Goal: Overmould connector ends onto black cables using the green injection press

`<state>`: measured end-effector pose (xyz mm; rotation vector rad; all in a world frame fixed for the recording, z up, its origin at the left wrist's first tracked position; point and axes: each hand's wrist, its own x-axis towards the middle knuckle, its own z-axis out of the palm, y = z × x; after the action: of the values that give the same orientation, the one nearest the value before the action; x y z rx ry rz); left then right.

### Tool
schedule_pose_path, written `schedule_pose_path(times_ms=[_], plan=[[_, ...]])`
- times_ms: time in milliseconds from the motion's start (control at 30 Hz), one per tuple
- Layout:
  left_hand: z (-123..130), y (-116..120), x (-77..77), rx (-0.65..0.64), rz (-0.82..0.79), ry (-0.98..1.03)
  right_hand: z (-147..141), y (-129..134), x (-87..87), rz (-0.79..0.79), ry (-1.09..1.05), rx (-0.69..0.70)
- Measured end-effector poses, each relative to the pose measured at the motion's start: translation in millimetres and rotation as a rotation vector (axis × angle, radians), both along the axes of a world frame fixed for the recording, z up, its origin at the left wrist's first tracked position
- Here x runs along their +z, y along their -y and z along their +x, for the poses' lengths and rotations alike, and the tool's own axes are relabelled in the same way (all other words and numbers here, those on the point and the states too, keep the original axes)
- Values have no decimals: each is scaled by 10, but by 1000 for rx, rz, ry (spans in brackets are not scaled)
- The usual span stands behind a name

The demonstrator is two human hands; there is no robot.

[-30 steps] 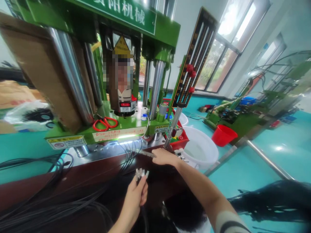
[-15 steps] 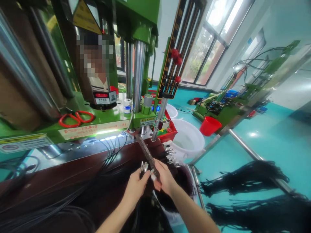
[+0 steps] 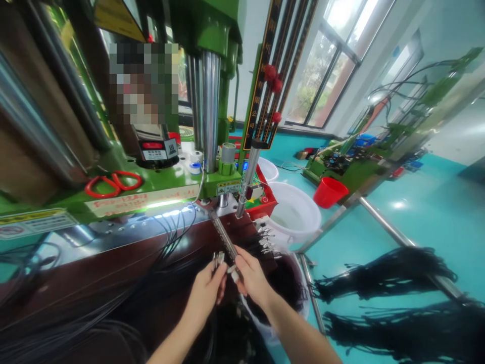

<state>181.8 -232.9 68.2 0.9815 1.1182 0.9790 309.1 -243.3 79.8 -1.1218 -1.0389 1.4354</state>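
My left hand [image 3: 207, 287] is closed around a few small metal-tipped cable connectors [image 3: 218, 259], which stick up between thumb and fingers. Just to its right, my right hand [image 3: 250, 277] grips the near end of a narrow metal bar [image 3: 224, 233] with a row of small marks or holes along it. The bar slants away toward the foot of the green press. A small whitish piece [image 3: 234, 274] shows at the right fingertips; its kind is unclear. Black cables [image 3: 170, 268] run over the dark brown bench [image 3: 125, 247] to the left.
Red-handled scissors [image 3: 113, 184] lie on the green press [image 3: 223, 178]. Several cable ends with pale connectors [image 3: 267, 240] lie at the bench's right edge. A white tub [image 3: 295, 212], a red bucket [image 3: 330, 192] and a metal rail with black cable bundles [image 3: 394, 273] are to the right.
My left hand has drawn slightly left, away from the right, with the connectors still in it. My right hand stays on the bar's near end. The view has shifted a little.
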Motion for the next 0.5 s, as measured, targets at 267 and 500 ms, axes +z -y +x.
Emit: schedule_pose_path(times_ms=[267, 500], plan=[[10, -23, 145, 164, -122, 177, 45, -12, -27, -34, -55, -16], [56, 67, 222, 167, -125, 277, 45, -18, -22, -44, -67, -10]])
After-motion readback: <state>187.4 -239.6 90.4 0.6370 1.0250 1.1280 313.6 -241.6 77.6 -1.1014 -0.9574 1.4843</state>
